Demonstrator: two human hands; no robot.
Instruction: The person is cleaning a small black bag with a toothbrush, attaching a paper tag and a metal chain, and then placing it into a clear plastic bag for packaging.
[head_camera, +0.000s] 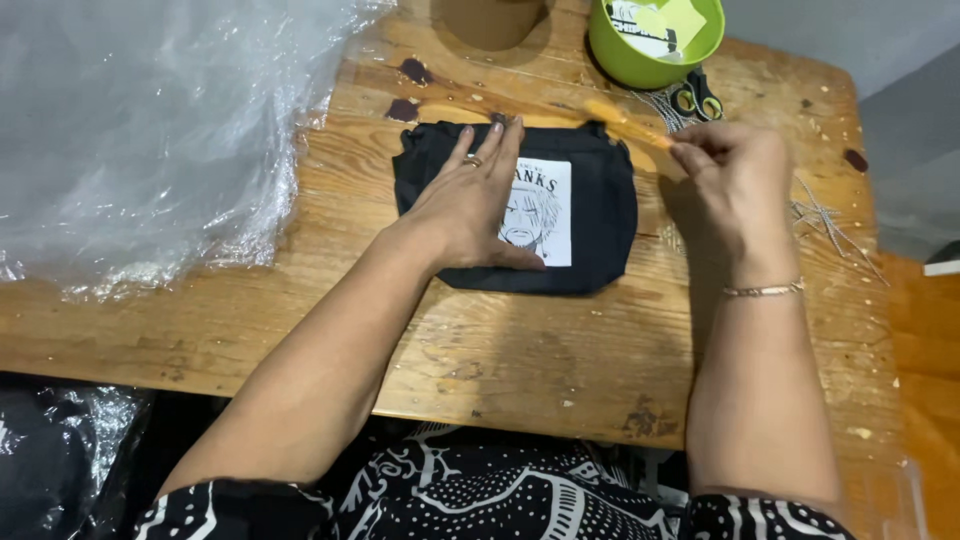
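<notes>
A view looking down over a person's two bare arms at a worn wooden worktop (520, 350). A small black fabric pouch (600, 215) lies flat near the middle of the worktop, with a white printed panel (545, 215) on its front showing a drawn face. The left hand (470, 205) rests palm down on the pouch, fingers spread flat and apart, gripping nothing; it covers the left part of the panel, and a ring shows on one finger. The right hand (730, 180) is raised just to the right of the pouch's upper corner, its grip pinched together on a thin yellow-orange stick-like tool (625, 120), which is blurred and slants up and left over the pouch's top edge. A thin bracelet (765, 290) circles the right wrist. Crumpled clear plastic sheeting (150, 130) covers the worktop's left side. At the far edge stands a green bowl (610, 45), with small black-handled scissors (697, 100) just beside it.
</notes>
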